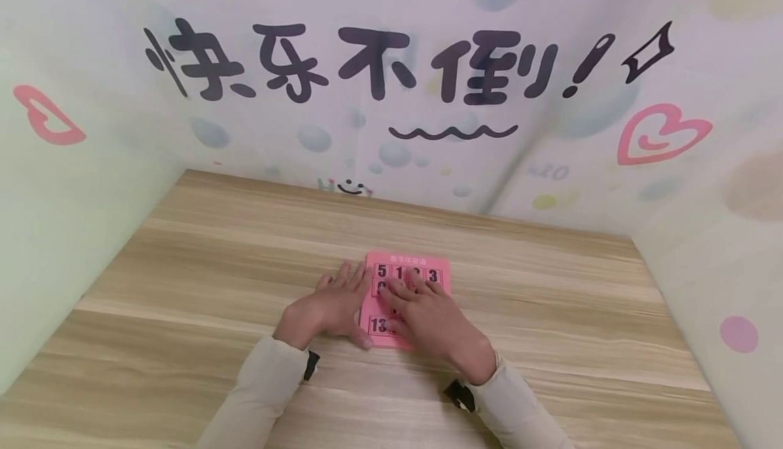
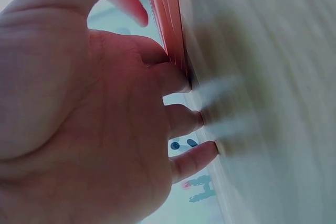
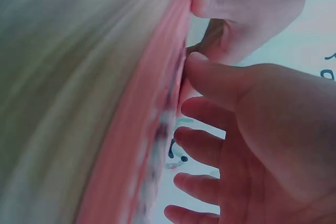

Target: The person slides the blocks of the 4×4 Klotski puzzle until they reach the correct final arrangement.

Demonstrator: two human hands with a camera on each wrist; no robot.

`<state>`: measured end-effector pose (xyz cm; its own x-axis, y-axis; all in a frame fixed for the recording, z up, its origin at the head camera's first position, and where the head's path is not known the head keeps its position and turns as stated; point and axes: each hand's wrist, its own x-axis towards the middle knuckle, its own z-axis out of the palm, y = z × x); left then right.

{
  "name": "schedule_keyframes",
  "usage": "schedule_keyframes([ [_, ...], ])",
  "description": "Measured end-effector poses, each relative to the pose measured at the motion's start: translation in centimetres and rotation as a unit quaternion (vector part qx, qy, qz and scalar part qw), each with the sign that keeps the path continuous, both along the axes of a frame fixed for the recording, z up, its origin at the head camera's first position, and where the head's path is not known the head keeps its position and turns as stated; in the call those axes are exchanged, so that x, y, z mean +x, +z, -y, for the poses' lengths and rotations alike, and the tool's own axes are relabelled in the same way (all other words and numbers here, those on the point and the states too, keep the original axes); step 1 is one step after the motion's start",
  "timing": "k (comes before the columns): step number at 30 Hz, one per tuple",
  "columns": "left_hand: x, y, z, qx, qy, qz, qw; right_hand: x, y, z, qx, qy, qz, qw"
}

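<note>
A pink number sliding puzzle [image 1: 385,342] lies flat on the table, with black numbers on its square tiles. Tiles 5, 1 and 3 show along its top row, and the 13 tile [image 1: 378,325] is at lower left. My left hand [image 1: 330,306] rests along the puzzle's left side, fingers spread and fingertips down on the table, its thumb at the lower left corner. Over the tiles lies my right hand [image 1: 431,316], its fingers extended and covering much of the middle and right. In the right wrist view its thumb [image 3: 210,74] touches the tiled face.
The puzzle sits on a wood-grain table [image 1: 550,299]. Behind it stands a pale printed backdrop [image 1: 367,150] with large black characters, and similar panels rise at the left and right. Light sleeves with dark cuffs cover both forearms.
</note>
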<state>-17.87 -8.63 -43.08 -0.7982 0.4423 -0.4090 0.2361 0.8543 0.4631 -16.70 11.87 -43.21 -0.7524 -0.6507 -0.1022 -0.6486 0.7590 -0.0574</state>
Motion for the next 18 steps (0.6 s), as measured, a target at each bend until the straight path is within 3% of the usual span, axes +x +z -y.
schedule_keyframes([
  [18,-0.04,-0.02,-0.08,0.004,0.004,0.001,1.0,0.1,-0.4,0.15,0.015,-0.004,-0.002,0.9999],
])
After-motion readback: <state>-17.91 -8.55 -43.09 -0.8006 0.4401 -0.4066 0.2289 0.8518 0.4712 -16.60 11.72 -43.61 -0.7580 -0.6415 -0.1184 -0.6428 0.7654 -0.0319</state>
